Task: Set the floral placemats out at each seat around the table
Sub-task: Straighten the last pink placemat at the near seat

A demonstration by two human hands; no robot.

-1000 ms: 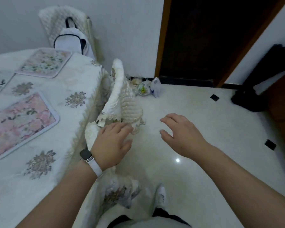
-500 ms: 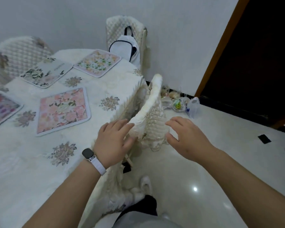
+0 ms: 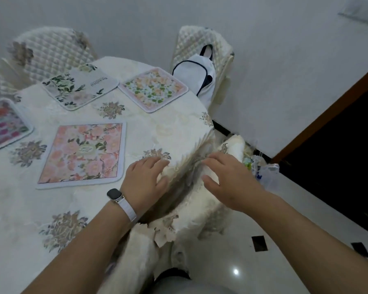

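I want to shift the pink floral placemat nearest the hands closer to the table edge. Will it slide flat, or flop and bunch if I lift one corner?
The pink placemat lies flat with crisp, bound edges, so it probably has some body and would sag rather than crumple. It looks thin, so likely light. Pushed, it may drag the soft tablecloth, which already wrinkles near the left hand.

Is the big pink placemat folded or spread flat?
Spread flat: the pink placemat lies open on the tablecloth, all four edges visible.

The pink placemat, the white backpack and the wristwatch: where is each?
pink placemat [image 3: 83, 152], head view, its flowered middle.
white backpack [image 3: 197, 76], head view, its front panel.
wristwatch [image 3: 114, 195], head view, its dark face.
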